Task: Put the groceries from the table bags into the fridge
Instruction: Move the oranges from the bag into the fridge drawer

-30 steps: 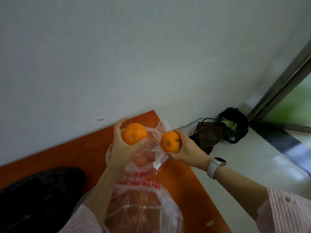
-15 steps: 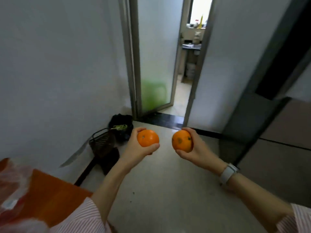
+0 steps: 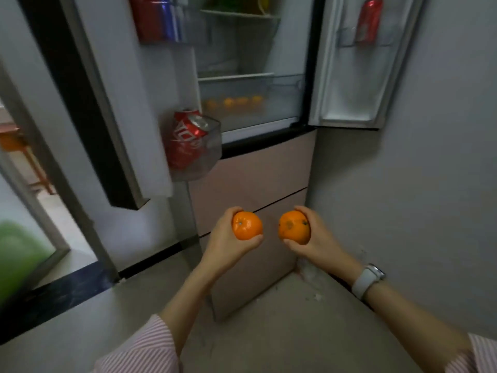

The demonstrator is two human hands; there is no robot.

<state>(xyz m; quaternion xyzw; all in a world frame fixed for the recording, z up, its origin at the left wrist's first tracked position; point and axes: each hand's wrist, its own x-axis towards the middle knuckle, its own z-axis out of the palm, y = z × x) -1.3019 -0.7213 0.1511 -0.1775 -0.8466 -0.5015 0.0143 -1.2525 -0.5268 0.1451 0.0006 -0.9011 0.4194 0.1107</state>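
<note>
My left hand (image 3: 224, 242) grips an orange (image 3: 247, 225) and my right hand (image 3: 318, 239) grips a second orange (image 3: 293, 226); both are held side by side in front of the fridge's lower pink drawers (image 3: 258, 181). The fridge (image 3: 252, 76) stands with both upper doors swung wide. Inside, a clear crisper drawer (image 3: 250, 103) holds several oranges (image 3: 234, 102). The table and its bags are out of view.
The left fridge door (image 3: 150, 103) carries a red can (image 3: 185, 138) in its lower bin and more cans above. The right door (image 3: 360, 63) holds a red can (image 3: 368, 20). A grey wall (image 3: 435, 157) is on the right, a doorway (image 3: 29, 211) on the left.
My view turned from the orange table and its plastic bags, past the doorway, to the fridge. Both hands kept hold of their oranges throughout.
</note>
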